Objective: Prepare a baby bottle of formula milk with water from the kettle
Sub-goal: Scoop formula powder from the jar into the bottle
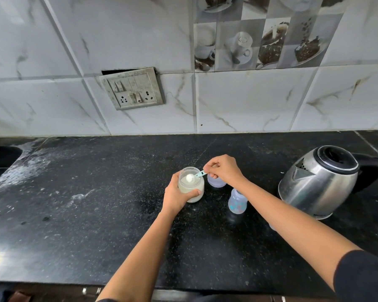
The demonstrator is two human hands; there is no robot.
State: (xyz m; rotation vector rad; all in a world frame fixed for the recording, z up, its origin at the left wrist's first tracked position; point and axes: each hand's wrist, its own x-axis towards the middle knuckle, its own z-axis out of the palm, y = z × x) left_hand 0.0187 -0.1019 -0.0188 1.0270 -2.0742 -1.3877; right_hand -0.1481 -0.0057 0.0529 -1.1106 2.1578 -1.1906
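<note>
Sleeve (362, 277) cropped, left hand (176, 194) grips jar (192, 189), right hand (224, 168) hides scoop handle (200, 174)

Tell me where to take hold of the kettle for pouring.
Grip the black handle on the right side of the kettle, coming from the right. It stands upright, spout pointing left toward the baby bottle; the steel body looks too wide to wrap.

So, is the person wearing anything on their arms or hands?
Both forearms are bare. A black sleeve starts high up on the right arm. No gloves, watch or bracelets show on the left hand or the right hand.
</note>
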